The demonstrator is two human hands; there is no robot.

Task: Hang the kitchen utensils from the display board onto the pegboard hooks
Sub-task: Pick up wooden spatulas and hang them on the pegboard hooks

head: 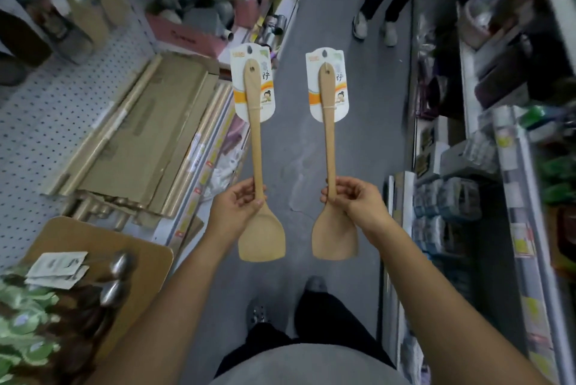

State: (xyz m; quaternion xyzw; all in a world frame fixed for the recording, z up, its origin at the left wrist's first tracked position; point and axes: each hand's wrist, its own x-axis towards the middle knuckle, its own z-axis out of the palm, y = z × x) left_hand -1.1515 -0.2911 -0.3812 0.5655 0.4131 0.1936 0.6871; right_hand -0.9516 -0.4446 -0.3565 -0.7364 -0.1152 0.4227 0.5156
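While your left hand [240,202] grips one wooden spatula [257,141], your right hand [352,197] grips a second spatula [329,141]. Left of both grips, a carton [149,123] holds golden rolls [93,143].

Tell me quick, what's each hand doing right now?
Left hand: closed, holding the left wooden spatula by its neck.
Right hand: closed, holding the right wooden spatula by its neck.

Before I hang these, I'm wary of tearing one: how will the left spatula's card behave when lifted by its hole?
The card looks like thin printed paperboard, so it would probably flex, and its hole might tear under a jerk. The spatula seems solid wood, likely stiff and light.
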